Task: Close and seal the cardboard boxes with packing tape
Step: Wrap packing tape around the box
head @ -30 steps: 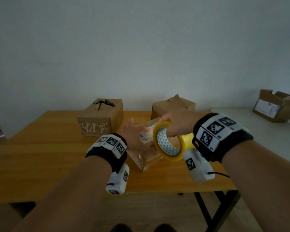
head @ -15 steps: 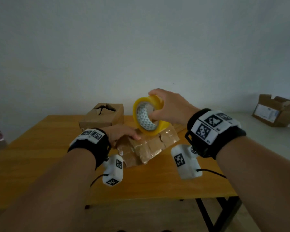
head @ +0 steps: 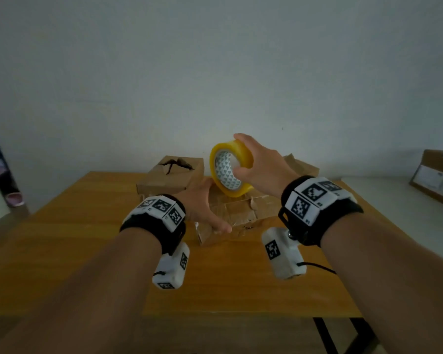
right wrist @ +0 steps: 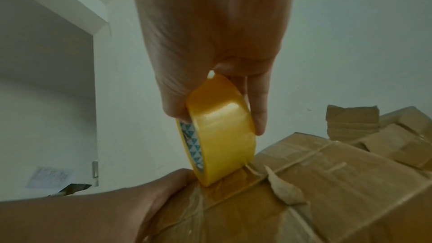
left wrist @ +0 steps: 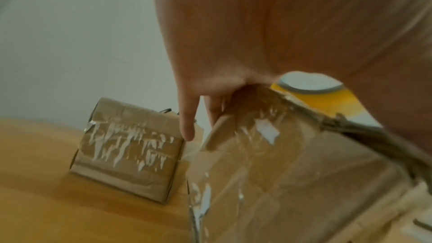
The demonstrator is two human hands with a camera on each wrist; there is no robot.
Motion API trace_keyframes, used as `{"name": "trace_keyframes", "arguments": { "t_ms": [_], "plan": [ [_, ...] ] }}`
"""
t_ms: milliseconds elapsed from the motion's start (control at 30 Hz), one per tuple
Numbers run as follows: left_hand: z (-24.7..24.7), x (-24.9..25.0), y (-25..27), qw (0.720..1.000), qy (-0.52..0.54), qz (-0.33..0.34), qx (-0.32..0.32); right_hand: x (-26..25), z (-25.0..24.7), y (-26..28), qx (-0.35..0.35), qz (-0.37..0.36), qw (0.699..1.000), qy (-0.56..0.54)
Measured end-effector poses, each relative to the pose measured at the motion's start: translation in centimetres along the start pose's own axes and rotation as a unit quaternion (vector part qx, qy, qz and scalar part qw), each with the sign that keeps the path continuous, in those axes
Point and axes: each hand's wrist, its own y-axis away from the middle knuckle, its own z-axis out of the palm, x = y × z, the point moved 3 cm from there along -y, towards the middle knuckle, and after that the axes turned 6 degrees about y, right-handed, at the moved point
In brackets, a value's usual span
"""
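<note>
My right hand (head: 238, 154) grips the yellow packing tape roll (head: 230, 169) on edge, thumb in the core and fingers over the rim. The roll's lower edge touches the top of the middle cardboard box (head: 243, 215), near its far side. In the right wrist view the tape roll (right wrist: 222, 136) meets the box top (right wrist: 327, 182) over a glossy taped seam. My left hand (head: 205, 208) lies over the box's left top edge, thumb flat along the near corner. In the left wrist view its fingers (left wrist: 187, 130) point straight down past the box's side (left wrist: 280, 173).
A taped box with a torn top (head: 174, 175) stands behind on the left, and another box (head: 302, 167) behind on the right. The wooden table (head: 74, 238) ends close to me. An open box (head: 437, 177) sits on a white surface at far right.
My right hand carried the roll from the box's near side up and over its top toward the far side. My left hand came down from hovering onto the box's left edge.
</note>
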Motion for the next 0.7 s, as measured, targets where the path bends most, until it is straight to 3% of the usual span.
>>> {"name": "trace_keyframes", "arguments": {
  "t_ms": [167, 267, 367, 700],
  "plan": [
    [0.0, -0.2, 0.1, 0.994, -0.109, -0.02, -0.014, 0.1, 0.0, -0.5, 0.008, 0.01, 1.0, -0.006],
    [0.4, 0.3, 0.6, 0.991, -0.129, 0.005, 0.035, 0.0, 0.1, -0.6, 0.017, 0.014, 1.0, 0.0],
    [0.4, 0.4, 0.4, 0.992, -0.106, 0.018, 0.069, 0.1, 0.3, -0.7, 0.014, 0.019, 1.0, 0.006],
    [0.0, 0.0, -0.2, 0.996, 0.053, -0.066, -0.003, 1.3, -1.5, 0.2, -0.061, 0.026, 0.994, 0.09]
  ]
}}
